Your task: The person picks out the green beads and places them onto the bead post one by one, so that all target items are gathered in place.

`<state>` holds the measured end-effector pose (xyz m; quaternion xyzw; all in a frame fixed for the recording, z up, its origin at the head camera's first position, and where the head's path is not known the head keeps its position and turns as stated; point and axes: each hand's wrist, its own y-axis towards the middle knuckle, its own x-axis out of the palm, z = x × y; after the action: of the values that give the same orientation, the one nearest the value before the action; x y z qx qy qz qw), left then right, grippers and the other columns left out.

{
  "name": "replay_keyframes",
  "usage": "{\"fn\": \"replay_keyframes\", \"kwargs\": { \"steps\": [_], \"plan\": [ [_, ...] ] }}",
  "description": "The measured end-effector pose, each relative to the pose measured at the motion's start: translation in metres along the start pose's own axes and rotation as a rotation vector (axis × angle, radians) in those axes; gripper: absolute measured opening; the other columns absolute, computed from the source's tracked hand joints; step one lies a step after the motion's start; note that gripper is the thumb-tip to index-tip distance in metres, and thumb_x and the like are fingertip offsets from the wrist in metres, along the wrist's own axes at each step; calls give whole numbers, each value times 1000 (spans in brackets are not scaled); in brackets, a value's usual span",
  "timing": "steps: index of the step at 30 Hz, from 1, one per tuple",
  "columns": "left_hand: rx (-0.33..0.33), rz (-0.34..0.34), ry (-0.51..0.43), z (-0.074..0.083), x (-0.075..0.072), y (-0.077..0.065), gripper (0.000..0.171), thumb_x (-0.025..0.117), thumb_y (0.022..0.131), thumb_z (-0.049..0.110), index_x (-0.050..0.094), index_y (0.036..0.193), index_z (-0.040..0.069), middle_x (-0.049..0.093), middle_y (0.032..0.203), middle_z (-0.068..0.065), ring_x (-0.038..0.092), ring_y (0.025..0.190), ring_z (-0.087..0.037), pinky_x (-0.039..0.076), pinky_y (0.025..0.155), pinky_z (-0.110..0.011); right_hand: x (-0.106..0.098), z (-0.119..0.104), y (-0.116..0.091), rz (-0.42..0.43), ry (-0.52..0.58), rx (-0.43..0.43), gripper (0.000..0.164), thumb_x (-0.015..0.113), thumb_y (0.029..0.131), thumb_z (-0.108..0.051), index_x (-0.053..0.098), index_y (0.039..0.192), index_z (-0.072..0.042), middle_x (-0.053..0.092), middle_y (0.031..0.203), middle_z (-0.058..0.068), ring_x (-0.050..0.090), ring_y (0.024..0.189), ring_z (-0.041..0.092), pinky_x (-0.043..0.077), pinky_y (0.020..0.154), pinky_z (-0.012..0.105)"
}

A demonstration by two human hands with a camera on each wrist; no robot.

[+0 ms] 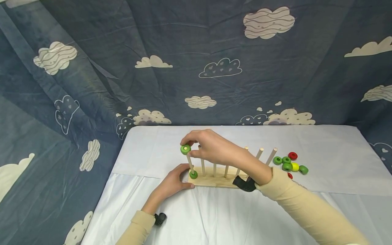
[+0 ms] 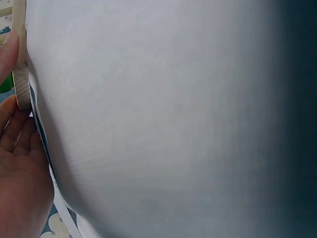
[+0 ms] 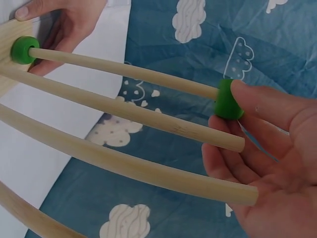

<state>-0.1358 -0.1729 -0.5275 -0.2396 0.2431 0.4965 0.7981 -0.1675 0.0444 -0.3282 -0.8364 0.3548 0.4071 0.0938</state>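
My right hand pinches a green bead between thumb and fingers at the top of the leftmost wooden peg. In the head view the peg's tip shows in the bead's hole. A second green bead sits at the foot of that same peg, against the wooden base. My left hand grips the base's left end, thumb at the near edge and fingers at the far side. The left wrist view shows only part of this hand and the end of the base.
Several more upright pegs stand along the base, some partly behind my right forearm. To the right lie loose beads: green, red and yellow. A white cloth covers the table, with a cloud-patterned curtain behind.
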Motion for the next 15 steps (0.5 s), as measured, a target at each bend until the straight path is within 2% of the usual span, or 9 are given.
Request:
{"fn": "replay_keyframes", "kwargs": {
  "steps": [8,15],
  "plan": [
    [-5,4,10,-1,0,1,71,81,76,40,49,138,27,47,138,14,36,136,-12,28,114,-41,1,2,-1,-16,-3,15,28,72,87,-9,67,114,-15,64,104,-10,59,100,7,51,88,31],
    [-7,11,-1,-1,1,1,70,81,75,42,50,136,29,48,137,13,36,137,-13,28,115,-41,-3,1,-5,10,-3,33,34,70,88,-11,65,121,-16,64,115,-7,58,108,10,50,92,32]
  ]
}}
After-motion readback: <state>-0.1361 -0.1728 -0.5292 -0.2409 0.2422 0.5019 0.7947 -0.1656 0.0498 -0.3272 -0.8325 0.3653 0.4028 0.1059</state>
